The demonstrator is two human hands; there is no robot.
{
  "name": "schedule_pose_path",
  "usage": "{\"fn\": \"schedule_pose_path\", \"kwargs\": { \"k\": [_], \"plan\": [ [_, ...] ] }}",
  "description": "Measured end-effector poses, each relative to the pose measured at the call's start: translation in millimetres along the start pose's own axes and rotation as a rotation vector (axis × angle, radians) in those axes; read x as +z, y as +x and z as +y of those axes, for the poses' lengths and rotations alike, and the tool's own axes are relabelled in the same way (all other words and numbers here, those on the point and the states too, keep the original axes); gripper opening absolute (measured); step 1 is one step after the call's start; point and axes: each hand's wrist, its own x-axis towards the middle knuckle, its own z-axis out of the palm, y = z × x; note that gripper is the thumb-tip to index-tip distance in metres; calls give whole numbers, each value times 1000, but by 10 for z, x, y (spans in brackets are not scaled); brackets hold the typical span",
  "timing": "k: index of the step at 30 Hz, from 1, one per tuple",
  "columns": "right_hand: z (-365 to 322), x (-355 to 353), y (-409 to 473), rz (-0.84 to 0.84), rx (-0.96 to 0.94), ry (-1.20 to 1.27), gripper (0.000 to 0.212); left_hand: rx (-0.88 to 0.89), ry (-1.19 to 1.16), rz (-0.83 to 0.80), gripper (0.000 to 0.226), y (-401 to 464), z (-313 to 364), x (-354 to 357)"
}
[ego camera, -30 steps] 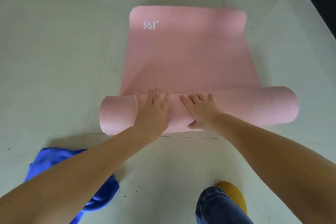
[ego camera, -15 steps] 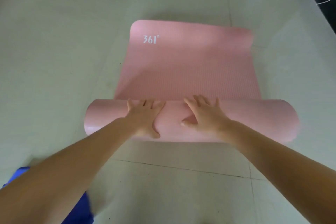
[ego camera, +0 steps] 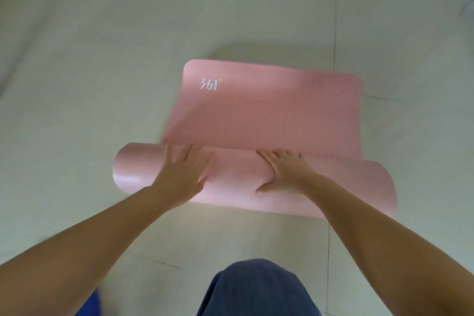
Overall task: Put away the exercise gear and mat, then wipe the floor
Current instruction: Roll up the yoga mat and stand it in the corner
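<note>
A pale tiled floor [ego camera: 102, 84] carries a pink foam exercise mat [ego camera: 269, 115], now rolled further than a moment ago: the roll is thicker and less flat mat remains beyond it, so putting it away is well advanced. The left hand [ego camera: 183, 174] lies flat on the roll, fingers spread, though blurred. The right hand [ego camera: 284, 174] presses its top, fingers seemingly extended, thumb against the near side. A dark blue trouser knee [ego camera: 256, 290] shows below.
</note>
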Motion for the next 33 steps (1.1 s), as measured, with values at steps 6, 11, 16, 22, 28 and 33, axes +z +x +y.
{"fn": "schedule_pose_path", "kwargs": {
  "k": [6,11,16,22,28,33],
  "plan": [
    [142,-148,201,-60,-27,119,104,-132,-151,-292,125,109,551,67],
    [219,-279,400,-71,32,131,100,-125,-208,-499,129,537,504,204],
    [221,-342,529,-14,83,146,94,-131,-196,-529,127,809,409,236],
    [1,-97,289,397,-67,-6,84,-58,-256,-638,131,1225,138,206],
    [24,-3,271,159,-32,-347,120,25,-254,-707,129,1555,-32,124],
    [100,-127,323,202,-70,-316,116,236,-16,-102,109,1133,-4,-33]
  ]
}}
